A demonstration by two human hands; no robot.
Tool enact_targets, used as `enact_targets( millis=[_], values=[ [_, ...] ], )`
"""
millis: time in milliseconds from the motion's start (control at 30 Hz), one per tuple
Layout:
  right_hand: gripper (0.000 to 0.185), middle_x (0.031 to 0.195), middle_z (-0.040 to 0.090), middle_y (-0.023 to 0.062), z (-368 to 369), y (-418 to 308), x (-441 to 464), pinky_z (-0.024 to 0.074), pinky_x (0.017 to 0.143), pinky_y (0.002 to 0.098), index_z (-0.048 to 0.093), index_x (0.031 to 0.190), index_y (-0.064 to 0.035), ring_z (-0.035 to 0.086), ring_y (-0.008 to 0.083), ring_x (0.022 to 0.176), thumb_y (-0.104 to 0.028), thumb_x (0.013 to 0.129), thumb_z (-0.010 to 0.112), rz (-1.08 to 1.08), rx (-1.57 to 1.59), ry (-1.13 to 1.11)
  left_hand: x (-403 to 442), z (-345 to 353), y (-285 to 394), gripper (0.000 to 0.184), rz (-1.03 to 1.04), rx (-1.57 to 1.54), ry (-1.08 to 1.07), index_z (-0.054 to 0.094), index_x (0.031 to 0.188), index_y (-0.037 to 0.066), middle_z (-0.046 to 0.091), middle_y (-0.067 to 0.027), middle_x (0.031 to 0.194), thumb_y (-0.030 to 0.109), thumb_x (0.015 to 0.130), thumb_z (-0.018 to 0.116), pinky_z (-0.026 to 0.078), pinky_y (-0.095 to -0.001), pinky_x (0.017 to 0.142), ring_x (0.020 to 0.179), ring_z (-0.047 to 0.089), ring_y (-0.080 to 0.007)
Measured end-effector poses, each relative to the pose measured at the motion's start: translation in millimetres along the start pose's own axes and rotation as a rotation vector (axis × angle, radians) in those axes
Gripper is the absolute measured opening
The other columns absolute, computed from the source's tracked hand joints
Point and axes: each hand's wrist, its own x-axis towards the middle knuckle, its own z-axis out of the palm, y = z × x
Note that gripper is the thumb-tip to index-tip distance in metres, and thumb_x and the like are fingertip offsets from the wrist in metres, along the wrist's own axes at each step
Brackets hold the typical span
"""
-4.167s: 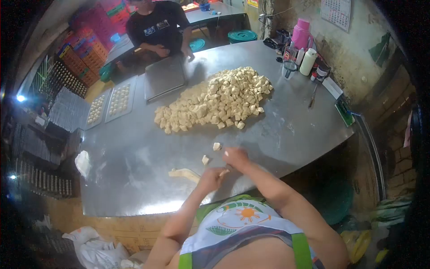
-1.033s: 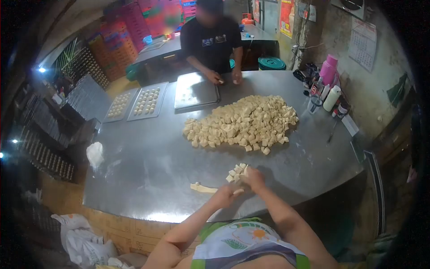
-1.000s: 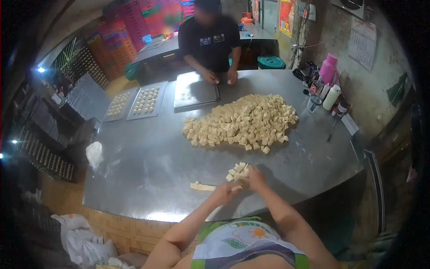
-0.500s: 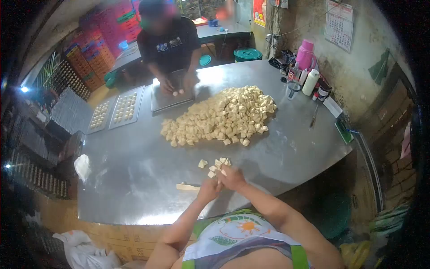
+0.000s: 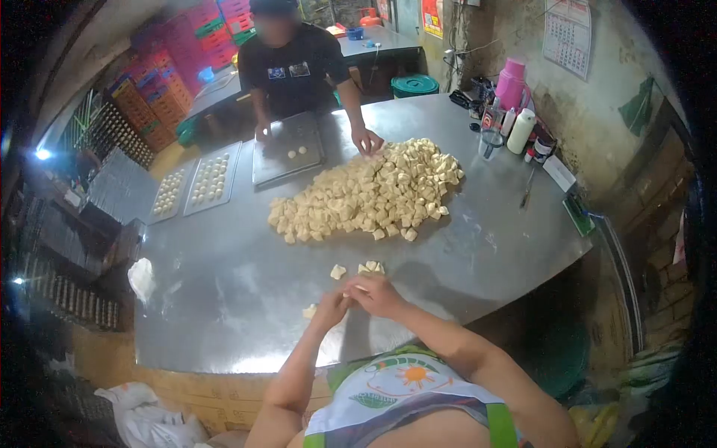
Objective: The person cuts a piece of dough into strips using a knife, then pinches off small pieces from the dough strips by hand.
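Note:
My left hand [image 5: 331, 308] and my right hand [image 5: 373, 296] meet over the near part of the steel table, fingers closed together on a strip of pale dough that they mostly cover. A dough end [image 5: 309, 312] shows just left of my left hand. Beyond my fingers lie a single dough piece [image 5: 338, 272] and a small cluster of dough pieces [image 5: 370, 267], partly behind my right hand. Farther off spreads a large heap of cut dough pieces [image 5: 358, 198].
Across the steel table [image 5: 224, 299], a co-worker [image 5: 291, 75] reaches one hand to the heap, beside a tray [image 5: 280, 168] with two dough balls. Filled trays [image 5: 211, 181] stand left. White flour [image 5: 140, 279] lies at the left edge; a pink thermos [image 5: 511, 86] and bottles stand right.
My hands have moved slightly left and up, and the dough strip on the table shows less. The co-worker's hand has gone from the tray to the heap.

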Motion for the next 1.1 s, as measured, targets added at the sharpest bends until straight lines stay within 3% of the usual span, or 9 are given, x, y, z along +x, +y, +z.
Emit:
enact_targets(
  millis=[267,367,533,600,700,767,900,1000,1100],
  values=[
    [0.041,0.092,0.067,0.0166,-19.1,36.5,-3.3,0.0513,0.079,0.0436,0.063,0.107,-0.0074,0.066,0.0364,0.088,-0.039,0.081,0.070,0.658,-0.511,-0.053,-15.4,5.2,50.3,0.017,0.238,0.143,-0.108,0.068,0.102,0.005,0.068,-0.0172,0.083,0.008,0.087,0.062,0.051,-0.0408,0.072,0.082,0.066,-0.0366],
    [0.042,0.101,0.064,0.0189,-6.6,44.2,-20.7,0.0490,0.085,0.0445,0.062,0.111,-0.0066,0.063,0.0360,0.095,-0.036,0.082,0.069,0.323,-0.497,0.082,-10.8,-6.8,39.5,0.040,-0.022,-0.094,-0.200,0.061,0.124,0.008,0.067,-0.0143,0.103,0.006,0.085,0.066,0.052,-0.0398,0.079,0.095,0.065,-0.0343],
    [0.044,0.100,0.064,0.0183,0.9,4.3,-7.2,0.0493,0.083,0.0442,0.061,0.113,-0.0045,0.063,0.0332,0.092,-0.032,0.081,0.072,0.120,-0.289,-0.193,10.4,1.7,9.3,0.087,0.330,-0.061,0.006,0.015,0.155,0.009,0.044,-0.0210,0.144,0.011,0.085,0.065,0.048,-0.0404,0.094,0.130,0.045,-0.0353],
    [0.039,0.095,0.065,0.0173,2.9,-3.7,-1.7,0.0508,0.076,0.0447,0.061,0.107,-0.0040,0.064,0.0350,0.086,-0.032,0.081,0.072,0.145,-0.107,0.003,10.5,0.2,5.9,0.074,0.431,0.161,0.199,0.035,0.149,0.010,0.054,-0.0218,0.130,0.005,0.082,0.068,0.051,-0.0417,0.088,0.110,0.060,-0.0351],
    [0.031,0.092,0.066,0.0177,9.0,2.5,-4.2,0.0506,0.079,0.0464,0.065,0.098,-0.0075,0.065,0.0360,0.089,-0.033,0.082,0.069,0.105,-0.319,0.171,12.2,13.2,6.7,0.044,-0.119,-0.280,-0.012,0.058,0.130,0.006,0.066,-0.0176,0.113,0.010,0.086,0.064,0.052,-0.0422,0.085,0.099,0.065,-0.0366],
    [0.036,0.096,0.066,0.0180,-1.6,19.6,-5.1,0.0507,0.080,0.0463,0.063,0.102,-0.0082,0.065,0.0366,0.091,-0.037,0.082,0.069,0.293,-0.439,0.043,7.8,31.5,4.3,0.023,-0.158,0.204,-0.109,0.068,0.110,0.005,0.071,-0.0151,0.099,0.015,0.091,0.060,0.053,-0.0413,0.081,0.087,0.067,-0.0376],
    [0.053,0.104,0.065,0.0202,-30.2,53.0,-6.3,0.0512,0.079,0.0458,0.057,0.116,-0.0094,0.064,0.0394,0.094,-0.047,0.081,0.068,0.638,-0.626,-0.165,-13.0,10.4,48.4,0.022,0.249,0.061,-0.171,0.069,0.110,0.005,0.070,-0.0178,0.098,0.013,0.091,0.060,0.053,-0.0417,0.081,0.087,0.066,-0.0392],
    [0.058,0.101,0.065,0.0212,-25.8,52.5,-16.3,0.0512,0.080,0.0449,0.054,0.121,-0.0093,0.064,0.0397,0.093,-0.047,0.080,0.070,0.138,-0.679,0.050,-9.8,3.6,40.8,0.041,-0.309,-0.248,-0.163,0.060,0.128,0.008,0.066,-0.0215,0.111,0.009,0.087,0.063,0.050,-0.0421,0.088,0.101,0.062,-0.0418],
    [0.054,0.096,0.065,0.0183,-21.2,-1.6,-1.3,0.0509,0.079,0.0426,0.056,0.119,-0.0096,0.064,0.0381,0.091,-0.042,0.079,0.072,0.117,-0.306,-0.096,-1.5,0.3,26.5,0.091,0.250,0.259,0.051,0.017,0.154,0.009,0.045,-0.0233,0.141,-0.003,0.077,0.063,0.039,-0.0408,0.105,0.126,0.047,-0.0378]
  ],
)
